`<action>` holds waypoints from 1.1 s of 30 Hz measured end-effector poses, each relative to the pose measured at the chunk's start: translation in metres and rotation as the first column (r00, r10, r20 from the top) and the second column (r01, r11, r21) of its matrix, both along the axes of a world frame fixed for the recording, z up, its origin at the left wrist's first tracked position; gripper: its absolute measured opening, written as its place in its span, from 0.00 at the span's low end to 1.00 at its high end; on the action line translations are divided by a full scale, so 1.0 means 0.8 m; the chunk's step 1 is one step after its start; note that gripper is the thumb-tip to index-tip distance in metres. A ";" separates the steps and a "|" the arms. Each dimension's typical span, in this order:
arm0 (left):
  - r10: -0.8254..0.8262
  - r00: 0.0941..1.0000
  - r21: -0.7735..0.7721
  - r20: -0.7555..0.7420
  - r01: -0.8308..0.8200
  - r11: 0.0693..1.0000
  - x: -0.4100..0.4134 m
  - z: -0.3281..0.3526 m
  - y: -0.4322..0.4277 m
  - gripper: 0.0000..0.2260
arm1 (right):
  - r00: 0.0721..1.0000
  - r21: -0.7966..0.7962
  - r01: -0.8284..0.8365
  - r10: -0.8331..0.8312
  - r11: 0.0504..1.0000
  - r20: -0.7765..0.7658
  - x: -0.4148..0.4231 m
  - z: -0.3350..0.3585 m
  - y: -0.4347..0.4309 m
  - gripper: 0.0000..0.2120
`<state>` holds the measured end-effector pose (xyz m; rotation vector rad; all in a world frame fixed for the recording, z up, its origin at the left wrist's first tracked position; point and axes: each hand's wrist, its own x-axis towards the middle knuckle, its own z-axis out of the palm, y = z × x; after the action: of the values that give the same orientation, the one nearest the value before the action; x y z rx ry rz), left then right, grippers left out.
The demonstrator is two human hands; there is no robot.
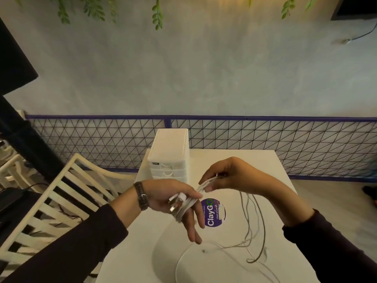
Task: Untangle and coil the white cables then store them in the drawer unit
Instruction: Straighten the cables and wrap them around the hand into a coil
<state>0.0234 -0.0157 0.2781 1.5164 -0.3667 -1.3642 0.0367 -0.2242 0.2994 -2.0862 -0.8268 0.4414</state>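
Desk: a white square desk (275, 201) carries everything.
Cables: thin white cables (183, 210) are partly wound in a small coil round the left hand's fingers. The rest hangs from the right hand and trails in loose loops on the near part of the desk.
Left hand: the left hand (179, 203) has its fingers stretched out inside the coil. The thumb seems to clamp a plug end against them, though blur hides the detail.
Right hand: the right hand (230, 176) pinches several strands between thumb and fingertips, just beside the left hand.
Sticker: a round purple sticker (213, 212) lies on the desk under the hands.
Drawer unit: a small white plastic drawer unit (169, 156) stands at the far left edge, drawers closed.
Beyond: a purple wire-mesh railing (285, 139).
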 end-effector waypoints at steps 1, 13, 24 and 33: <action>0.009 0.997 -0.121 -0.083 -0.019 0.992 -0.002 0.000 0.002 0.18 | 0.999 0.107 -0.009 0.013 0.994 -0.039 0.002 -0.002 0.000 0.10; 0.100 0.946 -0.648 -0.308 -0.285 0.707 -0.018 -0.008 -0.001 0.24 | 0.966 0.582 0.051 0.107 0.812 -0.234 -0.016 -0.043 0.020 0.19; 0.134 0.949 -0.701 -0.286 -0.303 0.646 -0.019 0.002 0.001 0.25 | 0.917 0.633 0.299 -0.033 0.714 -0.397 -0.016 -0.066 0.026 0.13; 0.252 0.896 -0.701 -0.365 -0.442 0.560 -0.004 0.012 0.009 0.24 | 0.962 0.583 0.249 -0.127 0.774 -0.242 -0.057 -0.074 0.054 0.15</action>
<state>0.0203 -0.0086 0.2877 0.6366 -0.4064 -0.8466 -0.0089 -0.1813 0.2402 -1.4704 -0.5381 0.2137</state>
